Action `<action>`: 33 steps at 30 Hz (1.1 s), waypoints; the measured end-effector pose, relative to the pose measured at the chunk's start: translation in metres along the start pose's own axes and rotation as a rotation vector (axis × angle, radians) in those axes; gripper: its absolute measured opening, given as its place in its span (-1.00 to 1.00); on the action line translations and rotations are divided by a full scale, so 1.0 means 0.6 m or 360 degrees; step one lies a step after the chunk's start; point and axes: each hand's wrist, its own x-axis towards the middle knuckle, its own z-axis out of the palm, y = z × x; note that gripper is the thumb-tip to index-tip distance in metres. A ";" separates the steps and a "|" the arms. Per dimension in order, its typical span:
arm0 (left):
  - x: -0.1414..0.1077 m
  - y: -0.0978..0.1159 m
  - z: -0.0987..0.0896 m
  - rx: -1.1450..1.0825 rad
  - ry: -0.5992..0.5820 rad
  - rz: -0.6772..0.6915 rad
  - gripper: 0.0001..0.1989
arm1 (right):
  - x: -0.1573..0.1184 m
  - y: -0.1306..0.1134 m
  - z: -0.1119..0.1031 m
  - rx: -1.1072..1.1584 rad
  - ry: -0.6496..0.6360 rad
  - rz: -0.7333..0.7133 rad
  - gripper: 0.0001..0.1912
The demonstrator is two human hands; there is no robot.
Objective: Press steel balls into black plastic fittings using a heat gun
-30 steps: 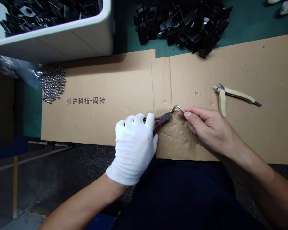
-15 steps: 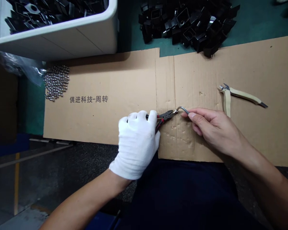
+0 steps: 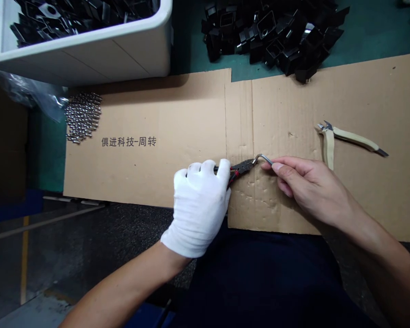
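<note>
My left hand [image 3: 201, 202], in a white glove, is wrapped round the handles of red-and-black pliers [image 3: 243, 167]. At the jaws of the pliers sits a small shiny metal piece [image 3: 255, 161], partly hidden. My bare right hand [image 3: 305, 184] pinches a bent hex key [image 3: 267, 159] between thumb and fingers. The short end of the key meets the metal piece at the plier tips; how deep it sits in it I cannot tell. Both hands are above the cardboard sheet [image 3: 187, 118], close to its near edge.
Cream-handled cutters [image 3: 355, 138] lie to the right, beyond my right hand. Small metal pieces [image 3: 84, 117] are laid in rows at the left. A white bin [image 3: 123, 57] of black parts stands back left; a heap of black parts [image 3: 276, 38] lies at the back.
The jaws of the pliers look more closed round the metal piece. The whole scene has shifted slightly to the right in view; both hands keep their holds.
</note>
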 end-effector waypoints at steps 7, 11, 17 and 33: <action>0.000 -0.002 0.004 0.0013 -0.0025 -0.0006 -0.83 | -0.001 -0.003 0.001 0.0048 0.0005 0.0062 -0.60; 0.000 -0.003 0.008 0.0020 -0.0047 -0.0005 -0.85 | -0.002 -0.003 0.002 0.0118 -0.0023 0.0076 -0.59; 0.002 -0.009 0.017 -0.0068 -0.0077 0.0009 -0.83 | -0.001 -0.002 0.007 0.0125 -0.0049 0.0089 -0.57; 0.030 -0.026 0.015 -0.1355 -0.0070 -0.0099 -0.71 | -0.025 0.025 -0.194 -0.1517 0.1208 -0.0230 -0.69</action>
